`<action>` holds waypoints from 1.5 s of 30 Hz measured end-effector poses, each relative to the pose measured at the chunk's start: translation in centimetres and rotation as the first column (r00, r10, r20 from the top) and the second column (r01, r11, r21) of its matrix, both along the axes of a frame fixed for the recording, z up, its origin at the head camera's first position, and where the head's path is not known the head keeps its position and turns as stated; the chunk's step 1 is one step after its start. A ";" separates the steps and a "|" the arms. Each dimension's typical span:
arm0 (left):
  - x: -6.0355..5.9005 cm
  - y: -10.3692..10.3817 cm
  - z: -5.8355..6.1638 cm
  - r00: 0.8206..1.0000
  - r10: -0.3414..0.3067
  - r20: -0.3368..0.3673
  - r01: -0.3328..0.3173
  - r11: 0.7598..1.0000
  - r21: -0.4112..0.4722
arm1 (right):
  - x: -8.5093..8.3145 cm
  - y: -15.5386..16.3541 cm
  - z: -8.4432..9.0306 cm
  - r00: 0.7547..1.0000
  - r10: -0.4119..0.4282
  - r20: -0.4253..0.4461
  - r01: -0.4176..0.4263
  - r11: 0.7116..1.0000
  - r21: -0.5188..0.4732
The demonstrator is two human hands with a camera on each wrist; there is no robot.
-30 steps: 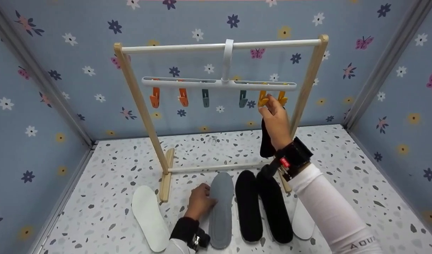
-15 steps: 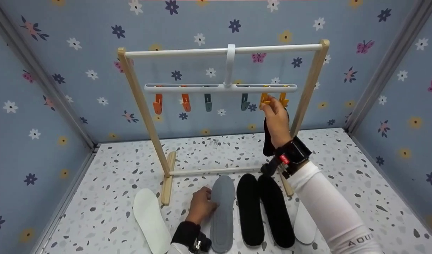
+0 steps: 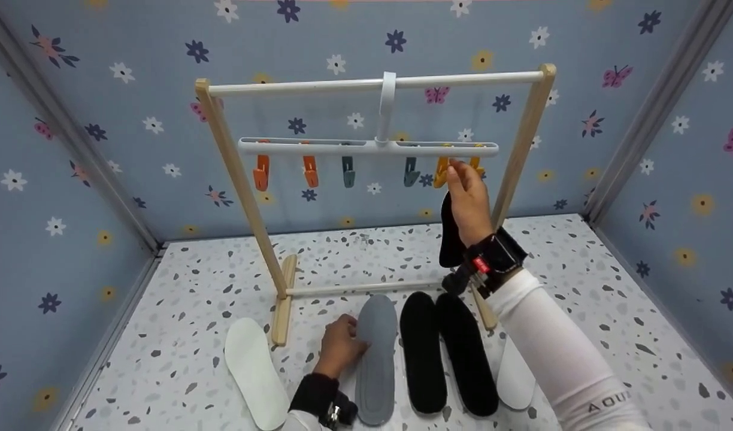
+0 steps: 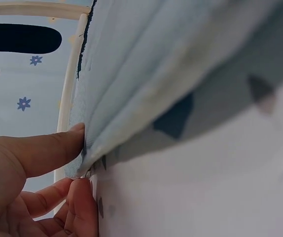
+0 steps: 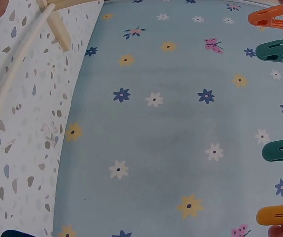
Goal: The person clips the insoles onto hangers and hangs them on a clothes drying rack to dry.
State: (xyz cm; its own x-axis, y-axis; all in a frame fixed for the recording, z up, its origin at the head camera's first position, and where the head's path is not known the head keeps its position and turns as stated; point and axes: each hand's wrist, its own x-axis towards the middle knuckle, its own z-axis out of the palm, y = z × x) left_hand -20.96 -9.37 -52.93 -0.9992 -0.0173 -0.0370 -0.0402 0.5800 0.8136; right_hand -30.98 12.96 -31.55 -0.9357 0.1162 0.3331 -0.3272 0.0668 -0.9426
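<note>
Pinching a yellow plastic clip [image 3: 443, 169], the right hand [image 3: 469, 203] dangles a black insole [image 3: 447, 234] lengthwise downward; left hand [image 3: 341, 345] grasps the grey fabric insole [image 3: 376, 359], long axis toward the rack [image 3: 241, 173]

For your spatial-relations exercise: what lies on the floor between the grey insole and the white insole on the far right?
Head view: two black insoles lie side by side between the grey insole and the right-hand white insole.

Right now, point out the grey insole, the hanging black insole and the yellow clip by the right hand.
grey insole [image 3: 375, 359], head view, mid-sole.
black insole [image 3: 449, 242], head view, lower part.
yellow clip [image 3: 441, 172], head view, clip body.
</note>
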 end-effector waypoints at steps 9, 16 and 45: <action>-0.3 0.0 -0.2 1.000 0.014 -0.025 -0.015 0.999 -0.050 | -0.3 0.4 -0.2 0.997 0.066 -0.042 -0.069 0.995 -0.069; -0.3 -0.3 -0.7 0.999 0.011 -0.034 -0.011 1.000 0.002 | -0.3 0.6 -0.3 0.992 0.113 -0.053 -0.117 0.989 -0.090; 0.1 -0.5 0.0 0.986 0.004 0.167 -0.059 0.945 0.322 | 0.0 1.0 -0.7 0.981 0.168 -0.101 -0.179 0.977 -0.112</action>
State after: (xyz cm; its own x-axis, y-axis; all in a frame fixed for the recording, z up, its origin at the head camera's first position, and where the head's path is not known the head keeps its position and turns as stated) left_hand -20.89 -9.90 -52.94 -0.9783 -0.0086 -0.2070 -0.2010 0.2818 0.9382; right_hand -31.02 13.98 -32.26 -0.9117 -0.0013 0.4108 -0.4081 -0.1105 -0.9062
